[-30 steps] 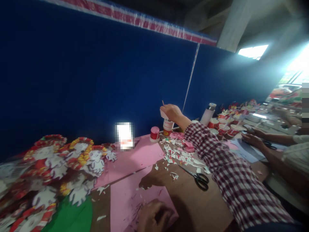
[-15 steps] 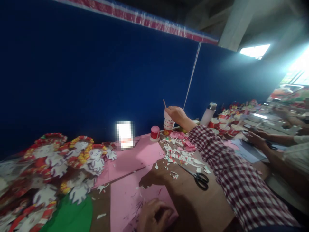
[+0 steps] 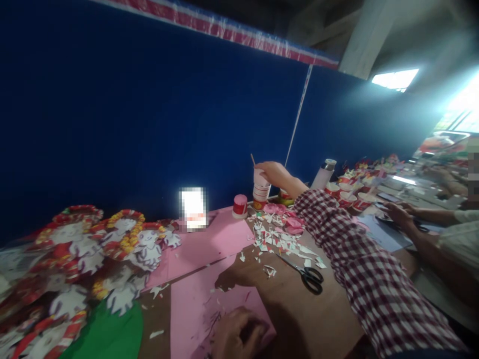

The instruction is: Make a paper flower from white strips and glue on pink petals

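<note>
My right hand [image 3: 274,172] reaches far across the table in a checked sleeve. Its fingers are closed on the rim of a white and red paper cup [image 3: 261,189] with a thin stick [image 3: 253,159] poking out of it. My left hand [image 3: 239,335] rests curled at the bottom edge on a pink paper sheet [image 3: 198,304]; whether it holds anything is hidden. Black scissors [image 3: 307,275] lie between my arms beside a heap of paper scraps [image 3: 275,239].
A small red-capped jar [image 3: 240,206] stands left of the cup. Red, white and yellow paper decorations [image 3: 93,249] cover the left side. Another person's hands [image 3: 398,214] work at the right, near several red cups [image 3: 346,195] and a flask [image 3: 323,175]. A blue board backs the table.
My right hand has stayed on the cup with the stick, shifting slightly down and back. The left hand has not moved.
</note>
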`<action>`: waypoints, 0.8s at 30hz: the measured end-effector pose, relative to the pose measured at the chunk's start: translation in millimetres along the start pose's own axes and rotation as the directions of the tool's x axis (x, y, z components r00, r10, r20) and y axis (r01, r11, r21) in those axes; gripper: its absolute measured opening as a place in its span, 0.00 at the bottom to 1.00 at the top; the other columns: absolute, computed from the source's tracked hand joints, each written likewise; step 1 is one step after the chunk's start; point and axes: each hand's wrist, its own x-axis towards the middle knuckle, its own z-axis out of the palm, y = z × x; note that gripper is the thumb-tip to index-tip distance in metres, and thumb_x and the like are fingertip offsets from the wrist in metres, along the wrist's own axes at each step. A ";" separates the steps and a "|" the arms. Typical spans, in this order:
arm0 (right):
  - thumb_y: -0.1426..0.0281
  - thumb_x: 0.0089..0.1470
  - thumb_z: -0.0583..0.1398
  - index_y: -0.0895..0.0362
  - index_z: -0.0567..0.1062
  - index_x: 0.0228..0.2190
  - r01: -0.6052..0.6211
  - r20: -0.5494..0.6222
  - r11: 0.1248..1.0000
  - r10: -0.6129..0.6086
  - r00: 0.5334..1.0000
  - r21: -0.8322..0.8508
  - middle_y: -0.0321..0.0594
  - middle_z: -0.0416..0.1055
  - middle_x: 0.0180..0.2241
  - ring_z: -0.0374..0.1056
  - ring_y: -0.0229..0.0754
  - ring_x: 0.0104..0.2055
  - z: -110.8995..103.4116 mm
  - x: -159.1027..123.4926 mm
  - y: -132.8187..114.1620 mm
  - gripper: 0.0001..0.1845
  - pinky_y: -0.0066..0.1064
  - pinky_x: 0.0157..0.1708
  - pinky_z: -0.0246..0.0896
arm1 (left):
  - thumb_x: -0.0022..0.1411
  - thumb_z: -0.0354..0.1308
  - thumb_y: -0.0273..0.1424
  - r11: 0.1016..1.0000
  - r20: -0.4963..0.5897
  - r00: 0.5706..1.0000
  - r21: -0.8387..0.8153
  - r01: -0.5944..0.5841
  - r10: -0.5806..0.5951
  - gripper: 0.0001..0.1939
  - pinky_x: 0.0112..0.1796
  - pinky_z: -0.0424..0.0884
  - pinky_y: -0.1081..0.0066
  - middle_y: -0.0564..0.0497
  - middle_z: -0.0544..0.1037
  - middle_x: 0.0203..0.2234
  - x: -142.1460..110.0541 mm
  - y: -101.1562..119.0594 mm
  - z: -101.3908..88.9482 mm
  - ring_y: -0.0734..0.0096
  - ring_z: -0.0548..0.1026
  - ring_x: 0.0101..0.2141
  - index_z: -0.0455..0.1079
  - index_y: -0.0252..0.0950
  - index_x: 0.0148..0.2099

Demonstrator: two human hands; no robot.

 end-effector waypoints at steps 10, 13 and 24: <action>0.69 0.60 0.48 0.60 0.64 0.53 -0.380 -0.318 0.905 0.423 0.849 0.190 0.49 0.74 0.41 0.69 0.46 0.40 -10.0 -5.5 15.1 0.21 0.33 0.38 0.60 | 0.62 0.52 0.44 1.000 -0.019 1.000 0.020 -0.002 0.002 0.18 0.26 0.68 0.74 0.52 0.77 0.21 1.3 2.5 0.1 0.70 0.75 0.22 0.75 0.40 0.28; 0.70 0.60 0.47 0.58 0.67 0.52 -0.381 -0.338 0.910 0.415 0.844 0.165 0.48 0.72 0.45 0.68 0.45 0.43 -10.6 -3.8 18.0 0.20 0.34 0.42 0.59 | 0.63 0.51 0.44 1.000 -0.035 0.999 0.021 -0.015 0.016 0.19 0.26 0.68 0.74 0.52 0.77 0.20 1.4 2.6 1.0 0.71 0.74 0.22 0.75 0.40 0.28; 0.77 0.57 0.49 0.58 0.68 0.45 -0.438 -0.147 0.898 0.428 0.892 -0.038 0.46 0.73 0.38 0.70 0.42 0.37 25.0 5.7 2.7 0.15 0.29 0.33 0.60 | 0.61 0.54 0.36 1.000 0.043 0.999 -0.009 -0.017 0.017 0.12 0.27 0.68 0.75 0.53 0.78 0.22 2.1 -1.0 -0.5 0.71 0.75 0.24 0.75 0.40 0.29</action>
